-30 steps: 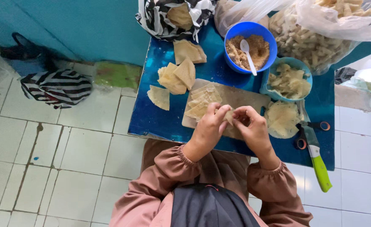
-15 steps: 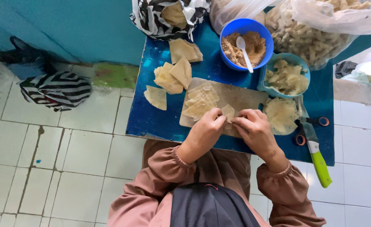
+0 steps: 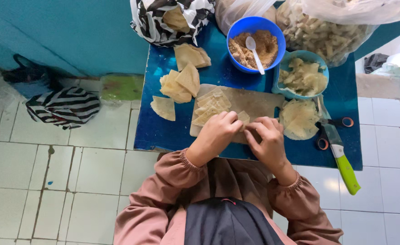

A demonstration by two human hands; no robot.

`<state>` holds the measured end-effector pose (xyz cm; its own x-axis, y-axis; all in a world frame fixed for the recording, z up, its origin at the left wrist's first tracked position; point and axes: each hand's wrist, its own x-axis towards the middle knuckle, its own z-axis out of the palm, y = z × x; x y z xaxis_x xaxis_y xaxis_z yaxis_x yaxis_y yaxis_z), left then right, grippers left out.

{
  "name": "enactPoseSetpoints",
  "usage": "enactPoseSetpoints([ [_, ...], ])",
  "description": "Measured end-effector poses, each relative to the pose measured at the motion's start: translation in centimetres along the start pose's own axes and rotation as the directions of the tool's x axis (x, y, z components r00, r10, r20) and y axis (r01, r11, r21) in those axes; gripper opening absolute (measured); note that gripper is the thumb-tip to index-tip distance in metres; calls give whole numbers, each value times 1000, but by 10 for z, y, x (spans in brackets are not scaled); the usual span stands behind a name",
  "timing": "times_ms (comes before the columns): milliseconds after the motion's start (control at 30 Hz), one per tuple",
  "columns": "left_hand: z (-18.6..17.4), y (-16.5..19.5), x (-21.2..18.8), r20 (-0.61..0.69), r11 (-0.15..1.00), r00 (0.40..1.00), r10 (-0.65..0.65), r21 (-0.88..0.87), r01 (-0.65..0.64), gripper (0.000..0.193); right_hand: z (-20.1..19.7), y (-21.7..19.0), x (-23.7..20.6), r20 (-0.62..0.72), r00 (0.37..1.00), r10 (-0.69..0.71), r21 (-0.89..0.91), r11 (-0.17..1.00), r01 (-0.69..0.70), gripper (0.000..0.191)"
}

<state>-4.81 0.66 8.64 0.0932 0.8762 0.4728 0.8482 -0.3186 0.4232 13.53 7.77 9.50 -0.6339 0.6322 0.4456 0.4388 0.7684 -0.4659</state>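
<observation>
My left hand (image 3: 215,134) and my right hand (image 3: 265,138) meet over the near edge of a pale cutting board (image 3: 254,102), both pinching one small pale dough wrapper (image 3: 244,118) between the fingertips. A short stack of cut wrapper pieces (image 3: 211,106) lies on the board just beyond my left hand. Folded triangular pieces (image 3: 179,84) lie on the blue table (image 3: 163,131) to the left. A blue bowl of brown crumbly filling (image 3: 254,41) with a white spoon (image 3: 254,52) stands at the back.
A teal dish of wrapper scraps (image 3: 303,75) and a round wrapper pile (image 3: 299,118) sit right of the board. A green-handled knife (image 3: 342,161) and scissors (image 3: 331,129) lie at the table's right edge. Clear bags of snacks (image 3: 327,27) and a zebra-striped bag (image 3: 168,20) stand behind; another striped bag (image 3: 64,106) lies on the tiled floor.
Both hands have dropped slightly toward the board's near edge and closed tighter together on the wrapper. The camera view shifted a little.
</observation>
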Motion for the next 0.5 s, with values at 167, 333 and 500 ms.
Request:
enactPoseSetpoints([
  [167,-1,-6,6,41,996,999,-33,-80,36,6,1,-5,-2,-47,998,-52,-81,996,48,13],
  [333,-2,-13,4,1,956,999,-37,-290,35,12,8,-2,3,4,986,164,8,986,-164,9],
  [500,9,-12,4,-40,965,990,-132,-232,119,8,7,-1,8,58,969,241,165,955,-247,11],
])
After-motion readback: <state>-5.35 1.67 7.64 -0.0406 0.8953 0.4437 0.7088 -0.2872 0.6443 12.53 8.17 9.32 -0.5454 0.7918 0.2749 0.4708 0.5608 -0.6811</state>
